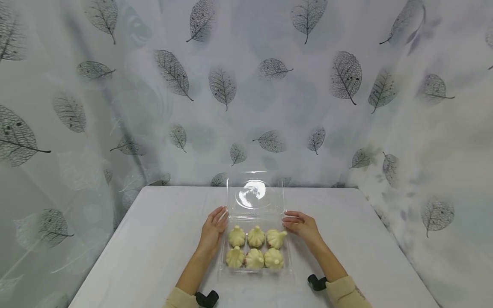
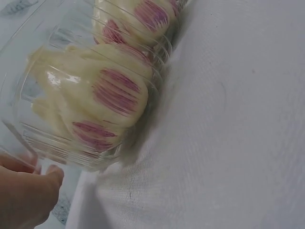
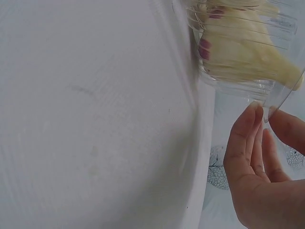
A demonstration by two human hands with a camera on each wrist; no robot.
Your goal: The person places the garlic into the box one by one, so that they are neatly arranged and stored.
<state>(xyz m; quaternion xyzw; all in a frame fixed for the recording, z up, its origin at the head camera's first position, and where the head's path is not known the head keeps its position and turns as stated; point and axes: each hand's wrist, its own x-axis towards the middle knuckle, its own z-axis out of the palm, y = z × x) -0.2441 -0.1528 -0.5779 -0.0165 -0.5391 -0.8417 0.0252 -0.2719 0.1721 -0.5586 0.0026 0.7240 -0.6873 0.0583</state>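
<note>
On the table a clear plastic clamshell box [image 1: 286, 263] has its lid [image 1: 271, 199] raised at the back. Inside sit several pale garlic bulbs [image 1: 256, 236] in two rows. Purple streaks mark the bulbs' sides, as a garlic bulb [image 2: 116, 90] in the left wrist view shows. My left hand [image 1: 211, 233] pinches the box's back left corner, near the hinge. At the opposite back corner my right hand [image 1: 305, 227] pinches the plastic edge; in the right wrist view the right hand [image 3: 257, 171] has its thumb and fingertips on either side of that rim.
A white cloth [image 1: 161, 239] covers the table. Behind and at both sides hangs a curtain [image 1: 246, 111] printed with grey leaves. Black wrist devices [image 1: 207, 299] sit by both cuffs.
</note>
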